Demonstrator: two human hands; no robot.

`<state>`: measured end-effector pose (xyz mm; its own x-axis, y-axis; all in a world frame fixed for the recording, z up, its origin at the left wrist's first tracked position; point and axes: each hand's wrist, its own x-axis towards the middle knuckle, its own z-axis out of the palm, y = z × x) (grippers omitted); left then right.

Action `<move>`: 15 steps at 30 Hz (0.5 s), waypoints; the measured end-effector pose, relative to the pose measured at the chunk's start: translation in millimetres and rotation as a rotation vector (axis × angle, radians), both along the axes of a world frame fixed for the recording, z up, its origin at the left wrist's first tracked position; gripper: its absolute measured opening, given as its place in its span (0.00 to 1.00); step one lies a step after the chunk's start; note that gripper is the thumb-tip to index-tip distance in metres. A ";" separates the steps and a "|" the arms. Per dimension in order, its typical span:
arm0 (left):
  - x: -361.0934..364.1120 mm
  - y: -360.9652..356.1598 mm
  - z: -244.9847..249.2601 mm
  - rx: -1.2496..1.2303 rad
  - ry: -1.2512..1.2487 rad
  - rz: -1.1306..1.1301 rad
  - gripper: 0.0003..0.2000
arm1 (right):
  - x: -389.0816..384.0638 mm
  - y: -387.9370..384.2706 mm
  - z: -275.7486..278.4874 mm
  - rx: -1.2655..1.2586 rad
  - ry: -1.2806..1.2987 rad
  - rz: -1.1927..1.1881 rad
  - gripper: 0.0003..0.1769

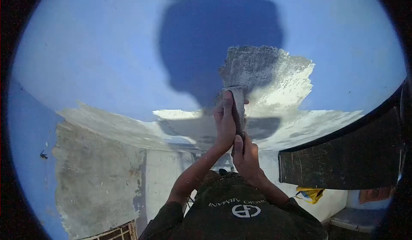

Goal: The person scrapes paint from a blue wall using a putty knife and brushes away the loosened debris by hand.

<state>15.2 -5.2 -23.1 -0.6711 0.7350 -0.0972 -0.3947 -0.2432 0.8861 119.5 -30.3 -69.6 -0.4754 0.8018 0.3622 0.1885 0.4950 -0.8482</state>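
Observation:
Both hands are closed around a narrow sanding block [239, 105], pale grey on its face and dark along one side, held upright in front of the wall. My left hand [225, 126] grips it higher up, thumb along its length. Lower down, my right hand [246, 156] holds its bottom end, thumb pointing up. Behind the block, the blue wall [107, 47] has a rough grey-and-white bare patch [283, 77] with ragged edges. The block's upper end overlaps this patch in the view.
My head's shadow [219, 30] falls on the wall. A larger grey patch [96, 175] covers the wall at left, above a window grille [116, 233]. At right are a dark panel [343, 163], a yellow bag [312, 195] and a ledge [356, 217].

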 end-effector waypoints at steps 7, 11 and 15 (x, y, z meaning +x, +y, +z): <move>0.6 8.5 -17.0 0.124 0.067 0.002 0.20 | 0.7 8.0 4.3 -0.003 0.034 0.017 0.16; -4.1 4.8 2.6 0.185 -0.012 -0.044 0.21 | -3.7 8.4 27.2 -0.097 -0.014 0.015 0.18; 4.5 8.0 -1.7 0.158 -0.022 -0.020 0.22 | 3.2 7.1 31.2 -0.151 -0.007 0.017 0.17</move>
